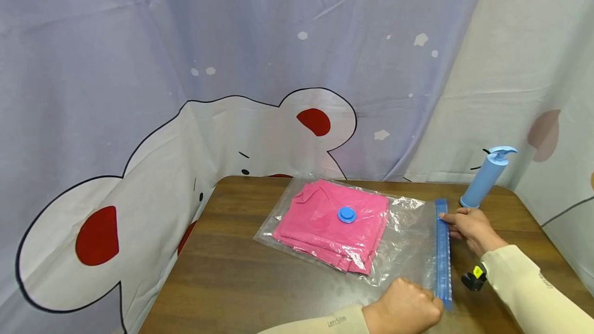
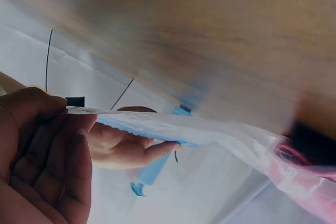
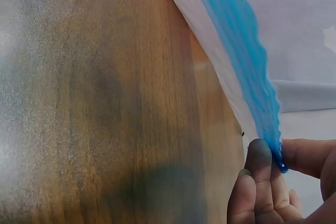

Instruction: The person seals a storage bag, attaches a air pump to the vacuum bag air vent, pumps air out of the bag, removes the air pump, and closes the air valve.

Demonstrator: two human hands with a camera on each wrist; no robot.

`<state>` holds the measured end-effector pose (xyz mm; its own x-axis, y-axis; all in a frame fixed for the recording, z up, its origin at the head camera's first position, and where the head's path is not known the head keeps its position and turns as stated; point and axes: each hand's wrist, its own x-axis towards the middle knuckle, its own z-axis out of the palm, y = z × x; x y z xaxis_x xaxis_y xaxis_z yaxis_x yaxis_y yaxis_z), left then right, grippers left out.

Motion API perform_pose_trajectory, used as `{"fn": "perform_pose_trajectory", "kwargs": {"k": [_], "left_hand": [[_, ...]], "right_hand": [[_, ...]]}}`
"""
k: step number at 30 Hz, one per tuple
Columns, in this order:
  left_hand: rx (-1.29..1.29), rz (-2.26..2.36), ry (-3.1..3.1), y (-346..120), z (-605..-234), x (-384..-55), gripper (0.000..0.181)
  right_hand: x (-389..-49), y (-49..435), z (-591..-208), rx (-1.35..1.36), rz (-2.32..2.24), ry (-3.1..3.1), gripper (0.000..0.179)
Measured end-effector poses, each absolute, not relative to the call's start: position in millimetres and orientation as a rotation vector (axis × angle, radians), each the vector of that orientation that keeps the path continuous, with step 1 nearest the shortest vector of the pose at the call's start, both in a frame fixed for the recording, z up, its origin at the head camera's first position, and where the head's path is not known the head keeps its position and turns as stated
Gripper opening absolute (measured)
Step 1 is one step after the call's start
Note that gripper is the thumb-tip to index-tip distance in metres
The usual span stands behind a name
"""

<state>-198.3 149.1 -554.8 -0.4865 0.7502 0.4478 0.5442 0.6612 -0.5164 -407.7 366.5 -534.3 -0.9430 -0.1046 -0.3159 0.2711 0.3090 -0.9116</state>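
Note:
A clear vacuum storage bag (image 1: 410, 228) lies on the table with a folded pink garment (image 1: 320, 220) inside. On its upper face is a round blue valve (image 1: 346, 214), and a blue zip strip (image 1: 444, 256) runs along its right-hand edge. My left hand (image 1: 403, 305) pinches the near end of that edge between thumb and fingers, as the left wrist view shows. Toward the far end, my right hand (image 1: 473, 231) pinches the blue strip (image 3: 236, 51) between thumb and fingers. In both wrist views the bag's edge appears raised off the table.
A light blue hand pump (image 1: 484, 182) stands at the back right of the wooden table (image 1: 223, 272), just beyond my right hand. A printed curtain (image 1: 260, 40) hangs behind the table's back edge. A dark cable (image 1: 566, 211) runs along the right side.

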Motion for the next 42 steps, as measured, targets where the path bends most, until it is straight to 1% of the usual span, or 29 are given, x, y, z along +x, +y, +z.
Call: {"fn": "perform_pose_trajectory", "kwargs": {"k": [4, 12, 14, 19, 21, 23, 27, 29, 33, 34, 36, 40, 42], "left_hand": [[-0.999, 0.408, -2.213, 149, -556, -198, 0.028], [-1.011, 0.408, -2.192, 149, -558, -198, 0.026], [-1.015, 0.407, -2.182, 149, -558, -197, 0.027], [-1.024, 0.403, -2.173, 149, -558, -196, 0.027], [-1.034, 0.401, -2.176, 148, -558, -194, 0.026], [-1.044, 0.402, -2.172, 148, -559, -193, 0.025], [-1.065, 0.407, -2.172, 147, -561, -192, 0.026], [-1.074, 0.407, -2.180, 147, -562, -192, 0.026], [-1.096, 0.389, -2.203, 148, -562, -191, 0.024], [-1.103, 0.383, -2.206, 148, -562, -190, 0.024], [-1.110, 0.373, -2.206, 149, -563, -189, 0.025], [-1.095, 0.356, -2.193, 152, -563, -189, 0.027], [-1.068, 0.359, -2.181, 153, -563, -190, 0.027]], "right_hand": [[-409, 367, -533, 0.151, -1.669, 2.270, 0.081], [-412, 372, -532, 0.175, -1.657, 2.285, 0.072], [-413, 373, -532, 0.184, -1.657, 2.287, 0.063], [-416, 376, -534, 0.180, -1.679, 2.271, 0.033], [-418, 377, -534, 0.181, -1.689, 2.265, 0.030], [-419, 378, -533, 0.184, -1.693, 2.270, 0.033], [-421, 379, -533, 0.178, -1.700, 2.281, 0.045], [-422, 380, -532, 0.174, -1.695, 2.284, 0.045], [-425, 383, -531, 0.168, -1.714, 2.265, 0.038], [-425, 383, -530, 0.178, -1.717, 2.263, 0.039], [-426, 385, -529, 0.191, -1.720, 2.262, 0.044], [-427, 387, -526, 0.220, -1.690, 2.282, 0.065], [-428, 388, -527, 0.210, -1.684, 2.280, 0.069]]}}
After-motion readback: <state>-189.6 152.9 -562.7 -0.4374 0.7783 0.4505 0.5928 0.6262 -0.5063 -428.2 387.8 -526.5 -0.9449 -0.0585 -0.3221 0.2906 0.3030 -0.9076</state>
